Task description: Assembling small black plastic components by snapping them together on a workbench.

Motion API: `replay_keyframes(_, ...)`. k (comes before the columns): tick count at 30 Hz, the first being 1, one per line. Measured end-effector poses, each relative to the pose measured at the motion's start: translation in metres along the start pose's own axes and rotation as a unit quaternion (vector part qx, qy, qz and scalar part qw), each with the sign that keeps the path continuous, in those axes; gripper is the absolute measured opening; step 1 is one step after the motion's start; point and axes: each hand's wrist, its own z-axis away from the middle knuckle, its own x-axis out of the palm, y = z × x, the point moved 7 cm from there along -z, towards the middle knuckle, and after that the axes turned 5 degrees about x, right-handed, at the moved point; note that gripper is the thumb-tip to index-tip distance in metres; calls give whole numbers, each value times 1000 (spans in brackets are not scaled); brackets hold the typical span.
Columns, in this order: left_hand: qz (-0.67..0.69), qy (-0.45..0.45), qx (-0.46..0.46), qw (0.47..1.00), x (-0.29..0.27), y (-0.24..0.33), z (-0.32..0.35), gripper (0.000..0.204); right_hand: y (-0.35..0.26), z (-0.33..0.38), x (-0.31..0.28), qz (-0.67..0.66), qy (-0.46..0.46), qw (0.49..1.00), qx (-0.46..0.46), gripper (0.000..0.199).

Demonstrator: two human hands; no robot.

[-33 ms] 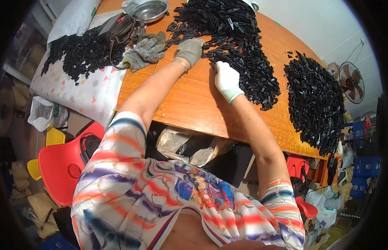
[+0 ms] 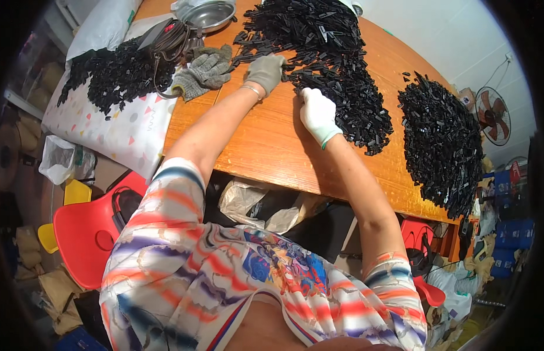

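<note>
My left hand point(image 2: 266, 73), in a grey glove, is closed at the left edge of a big heap of small black plastic pieces point(image 2: 348, 76). Black pieces lie right by its fingertips; what it pinches, if anything, is too small to make out. Just to the right and nearer to me, my right hand point(image 2: 319, 114) wears a white glove with a pale green cuff. Its fingers are curled in against the near edge of the same heap, and whatever they hold is hidden.
Another heap of black pieces point(image 2: 441, 143) covers the right end of the wooden table point(image 2: 260, 158). To the left, more pieces point(image 2: 117, 76) lie on a patterned sheet point(image 2: 108, 131). Spare grey gloves point(image 2: 204, 73), a dark strapped bag point(image 2: 172, 41) and a metal bowl point(image 2: 210, 16) are nearby.
</note>
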Motion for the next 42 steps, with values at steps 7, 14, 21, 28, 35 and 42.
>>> replay_keyframes(7,274,43,-26,960,-22,-5,44,18,12,0,-26,-154,1,984,92,17)
replay_keyframes(14,572,26,-72,817,-29,18,106,18,4,12,-27,-385,50,906,167,18)
replay_keyframes(21,673,72,-150,721,-17,37,140,28,-30,53,-24,-321,49,920,218,20)
replay_keyframes(28,763,111,-185,610,16,65,153,37,-24,73,-36,-388,112,882,241,24)
replay_keyframes(35,849,47,-181,494,2,66,154,25,-20,72,-49,-498,81,840,197,17)
replay_keyframes(42,770,33,-119,627,-20,73,162,21,-39,66,-67,-586,43,778,222,19)
